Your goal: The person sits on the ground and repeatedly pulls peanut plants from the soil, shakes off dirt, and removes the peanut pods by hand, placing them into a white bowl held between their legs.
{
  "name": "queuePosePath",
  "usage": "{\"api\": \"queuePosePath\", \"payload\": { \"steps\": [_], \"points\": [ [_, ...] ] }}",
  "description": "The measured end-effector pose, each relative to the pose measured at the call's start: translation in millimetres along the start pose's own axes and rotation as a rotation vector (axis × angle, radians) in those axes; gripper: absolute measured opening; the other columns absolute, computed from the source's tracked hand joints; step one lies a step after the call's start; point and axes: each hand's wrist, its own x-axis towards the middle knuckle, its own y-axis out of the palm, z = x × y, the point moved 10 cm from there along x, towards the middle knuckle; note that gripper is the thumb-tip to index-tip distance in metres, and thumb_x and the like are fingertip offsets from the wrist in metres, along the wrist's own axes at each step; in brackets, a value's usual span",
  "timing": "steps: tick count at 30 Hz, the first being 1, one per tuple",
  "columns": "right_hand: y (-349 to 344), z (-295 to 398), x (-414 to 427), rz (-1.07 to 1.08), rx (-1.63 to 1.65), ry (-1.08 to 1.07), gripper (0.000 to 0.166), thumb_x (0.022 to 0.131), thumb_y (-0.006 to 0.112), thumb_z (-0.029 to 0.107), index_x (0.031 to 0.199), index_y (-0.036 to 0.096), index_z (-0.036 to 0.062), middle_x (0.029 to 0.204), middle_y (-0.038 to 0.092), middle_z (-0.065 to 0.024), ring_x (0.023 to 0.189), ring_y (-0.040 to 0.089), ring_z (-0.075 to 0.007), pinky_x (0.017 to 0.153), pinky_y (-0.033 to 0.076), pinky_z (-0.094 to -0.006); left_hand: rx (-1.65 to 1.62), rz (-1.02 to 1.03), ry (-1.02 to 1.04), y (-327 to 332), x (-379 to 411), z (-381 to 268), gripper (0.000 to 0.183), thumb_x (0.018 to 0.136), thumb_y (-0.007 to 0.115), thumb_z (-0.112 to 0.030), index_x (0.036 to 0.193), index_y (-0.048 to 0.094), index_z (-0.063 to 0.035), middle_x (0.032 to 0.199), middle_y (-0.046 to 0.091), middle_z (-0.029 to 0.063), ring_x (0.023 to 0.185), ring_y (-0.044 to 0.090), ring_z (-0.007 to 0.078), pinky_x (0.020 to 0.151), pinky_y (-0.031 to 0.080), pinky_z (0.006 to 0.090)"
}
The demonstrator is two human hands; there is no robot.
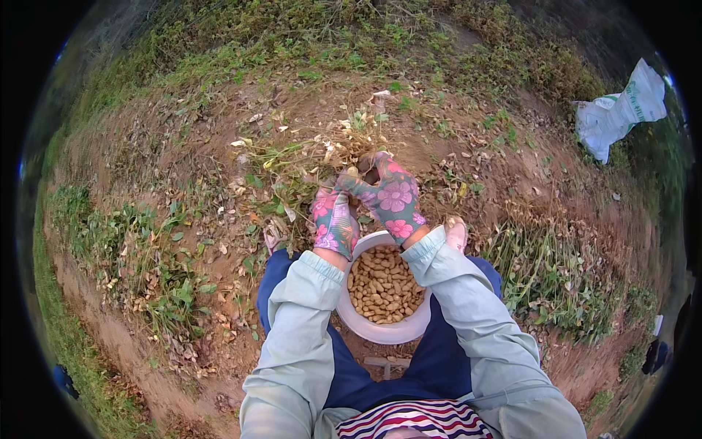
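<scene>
My left hand [333,219], in a flowered work glove, is closed around the root end of an uprooted peanut plant [293,178]. Its leafy stems spread away to the left and forward. Against it works my right hand [394,196], gloved alike, its fingers curled in on the same root end. A pale peanut pod [352,171] shows by the right thumb; the fingertips are partly hidden. Just below both wrists, between my knees, stands a white plastic bucket [378,335]. Loose unshelled peanuts [384,285] fill much of it.
Pulled peanut plants lie in heaps to the left [175,296] and right [554,274]. A white woven sack [620,115] bearing print rests at the far right. Dry leaves litter the bare soil ahead, with green weeds [329,49] beyond. My shoe [456,233] is beside the bucket.
</scene>
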Motion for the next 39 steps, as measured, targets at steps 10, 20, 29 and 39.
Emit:
{"api": "queuePosePath", "payload": {
  "steps": [10, 20, 29, 39],
  "points": [
    [3.6, -4.2, 5.2, 0.205, -0.241, -0.162, 0.029, 0.072, 0.06, 0.031, 0.081, 0.058, 0.0033, 0.077, 0.059, -0.0139, 0.072, 0.057, -0.0298, 0.062, 0.045, -0.0374, 0.183, -0.102, -0.219, 1.6, -8.0, 7.7, 0.017, 0.086, 0.052, -0.021, 0.092, 0.056, -0.0059, 0.082, 0.06, 0.0014, 0.073, 0.057, 0.0137, 0.062, 0.049, 0.0307],
    [11.3, 1.0, -4.4, 0.417, -0.273, -0.263, 0.031, 0.068, 0.063, 0.033, 0.078, 0.057, 0.0037, 0.068, 0.057, -0.0107, 0.063, 0.055, -0.025, 0.058, 0.044, -0.0335, 0.134, -0.229, -0.157, -13.1, -12.3, 3.6, 0.011, 0.078, 0.061, -0.015, 0.083, 0.057, -0.0059, 0.073, 0.058, 0.0046, 0.061, 0.057, 0.0147, 0.051, 0.047, 0.0271],
    [19.0, -35.9, -19.9, 0.411, 0.793, 0.475, 0.026, 0.078, 0.06, 0.022, 0.093, 0.055, 0.0016, 0.075, 0.06, -0.0051, 0.048, 0.043, -0.0035, 0.043, 0.038, -0.0182, -0.076, -0.062, -0.108, 5.2, 3.1, -8.2, 0.021, 0.085, 0.053, -0.023, 0.075, 0.056, -0.0039, 0.069, 0.055, 0.0061, 0.065, 0.055, 0.0173, 0.058, 0.051, 0.0327],
    [16.7, -68.3, -13.7, 0.135, 0.414, 0.533, 0.04, 0.071, 0.068, 0.036, 0.089, 0.057, 0.0012, 0.056, 0.051, -0.0021, 0.044, 0.048, -0.0088, 0.039, 0.038, -0.0224, 0.138, -0.12, -0.112, -5.1, -2.2, 8.2, 0.013, 0.084, 0.057, -0.019, 0.085, 0.056, -0.0055, 0.078, 0.058, 0.0046, 0.07, 0.056, 0.0173, 0.066, 0.047, 0.0316]
  ]
}}
